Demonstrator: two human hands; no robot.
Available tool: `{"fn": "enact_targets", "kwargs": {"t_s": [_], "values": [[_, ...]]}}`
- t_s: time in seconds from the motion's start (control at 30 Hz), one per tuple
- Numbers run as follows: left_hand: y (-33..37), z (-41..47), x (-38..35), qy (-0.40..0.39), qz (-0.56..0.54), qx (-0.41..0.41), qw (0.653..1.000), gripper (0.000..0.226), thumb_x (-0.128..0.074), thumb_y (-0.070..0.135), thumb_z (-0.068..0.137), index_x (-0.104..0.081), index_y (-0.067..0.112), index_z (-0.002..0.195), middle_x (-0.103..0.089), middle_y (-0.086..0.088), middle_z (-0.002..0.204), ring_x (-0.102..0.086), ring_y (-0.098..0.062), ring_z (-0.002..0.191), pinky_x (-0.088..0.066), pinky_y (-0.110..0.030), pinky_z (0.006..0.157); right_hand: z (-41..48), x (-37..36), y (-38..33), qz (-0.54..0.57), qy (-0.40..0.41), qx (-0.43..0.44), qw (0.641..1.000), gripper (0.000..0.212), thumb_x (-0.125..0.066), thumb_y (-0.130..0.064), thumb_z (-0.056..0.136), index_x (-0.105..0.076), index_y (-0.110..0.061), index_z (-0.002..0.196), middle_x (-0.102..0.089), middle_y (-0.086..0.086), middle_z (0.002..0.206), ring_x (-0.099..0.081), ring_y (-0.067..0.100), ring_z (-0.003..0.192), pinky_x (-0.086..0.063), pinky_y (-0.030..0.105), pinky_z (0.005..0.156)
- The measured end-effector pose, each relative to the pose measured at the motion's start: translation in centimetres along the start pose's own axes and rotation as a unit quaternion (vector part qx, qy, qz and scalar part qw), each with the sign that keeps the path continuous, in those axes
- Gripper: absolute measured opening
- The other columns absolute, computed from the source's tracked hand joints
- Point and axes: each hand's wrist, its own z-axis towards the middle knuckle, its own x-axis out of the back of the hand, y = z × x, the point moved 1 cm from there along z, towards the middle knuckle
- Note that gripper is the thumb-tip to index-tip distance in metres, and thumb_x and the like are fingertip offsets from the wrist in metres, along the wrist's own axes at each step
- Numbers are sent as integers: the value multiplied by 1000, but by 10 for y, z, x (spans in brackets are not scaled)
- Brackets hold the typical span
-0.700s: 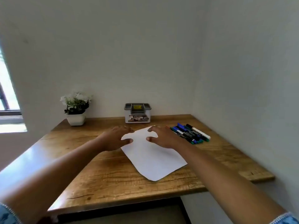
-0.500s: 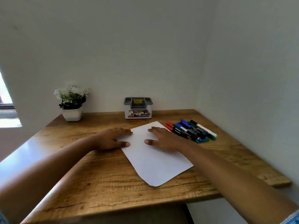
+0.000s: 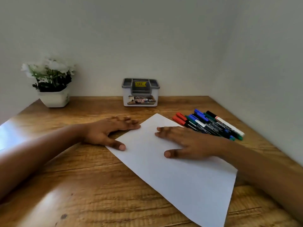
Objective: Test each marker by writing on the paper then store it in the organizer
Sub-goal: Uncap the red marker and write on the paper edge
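Fingers are lying spread and flat — left hand touching the paper's edge, right hand pressing it; markers at two o'clock.

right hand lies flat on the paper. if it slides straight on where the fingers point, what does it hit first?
The right hand points up-left across the paper. Past the sheet's edge lies bare table; the left hand's fingers come next, though depth is unclear.

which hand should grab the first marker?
Right. The right hand lies flat on the paper directly beside the markers. The left hand rests at the paper's far-side edge, with the sheet between it and the pile.
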Motion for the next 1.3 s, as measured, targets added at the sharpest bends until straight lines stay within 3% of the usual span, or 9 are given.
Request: {"fn": "enact_targets", "kwargs": {"t_s": [0.1, 0.2, 0.3, 0.43, 0.6, 0.83, 0.97, 1.1, 1.3], "values": [[1, 1, 0, -3, 17, -5, 1000, 86, -33, 92, 64, -2, 62, 139, 1, 29, 155, 10, 3, 143, 5, -38, 118, 11, 33, 4, 44, 64, -39, 996, 41, -58, -54, 83, -56, -39, 120, -56, -23, 120, -46, -16, 103, -35, 13, 91], [3, 1, -1, -8, 27, -8, 1000, 85, -29, 94, 61, 2, 66, 135, 3, 34, 152, 13, 7, 141, 9, -32, 115, 24, 60, 13, -37, 240, -137, 960, 12, -64, -40, 84, -63, -29, 88, -63, -12, 83, -54, -1, 68, -39, 16, 62], [1, 2, 0, -13, 25, -6, 1000, 85, -28, 95, 60, 4, 68, 133, 4, 36, 151, 15, 7, 141, 11, -34, 115, 33, 63, 27, -101, 238, -212, 942, 14, -67, -32, 81, -68, -21, 88, -68, 1, 90, -54, 15, 77, -40, 26, 67], [1, 2, 0, -14, 26, -7, 1000, 88, -28, 95, 60, 3, 65, 136, 3, 33, 153, 15, 6, 141, 10, -39, 118, 33, 51, 39, -100, 177, -256, 945, 24, -72, -42, 75, -70, -20, 83, -59, -10, 73, -50, 8, 69, -36, 26, 62], [3, 0, 0, -15, 25, -13, 999, 91, -30, 94, 60, -2, 61, 139, 3, 36, 151, 14, 7, 141, 8, -43, 119, 43, 43, 42, 4, 163, -268, 949, 28, -76, -40, 71, -70, -16, 82, -70, -2, 98, -61, 17, 90, -49, 31, 82], [13, 2, -2, -4, 35, -29, 999, 90, -29, 96, 57, -5, 61, 136, -4, 32, 153, 8, 4, 143, 9, -43, 118, 29, 58, -13, 72, 267, -157, 948, 19, -71, -43, 77, -66, -27, 84, -66, -13, 76, -54, -4, 66, -35, 0, 53], [15, -1, -1, 38, -107, -32, 993, 93, -43, 92, 58, -22, 54, 140, -25, 24, 152, -17, -5, 144, -15, -46, 118, 33, 46, -43, 113, 246, -58, 961, 17, -69, -37, 81, -61, -22, 86, -71, -9, 77, -67, 8, 75, -53, 34, 78], [18, -2, 0, 181, -360, -37, 914, 83, -62, 75, 67, -43, 34, 137, -56, 10, 135, -48, -7, 129, -36, -46, 110, 37, 41, -47, 71, 261, -3, 963, 17, -69, -38, 80, -63, -26, 89, -61, -15, 78, -57, 7, 72, -46, 30, 67], [47, 3, 3, 280, -307, -10, 910, 39, -59, 57, 76, -71, 29, 100, -75, 11, 87, -70, -6, 83, -54, -26, 79, 42, 35, -46, 40, 311, 29, 949, 21, -78, -36, 71, -66, -22, 82, -58, -17, 67, -54, 3, 64, -35, 14, 57]]}}
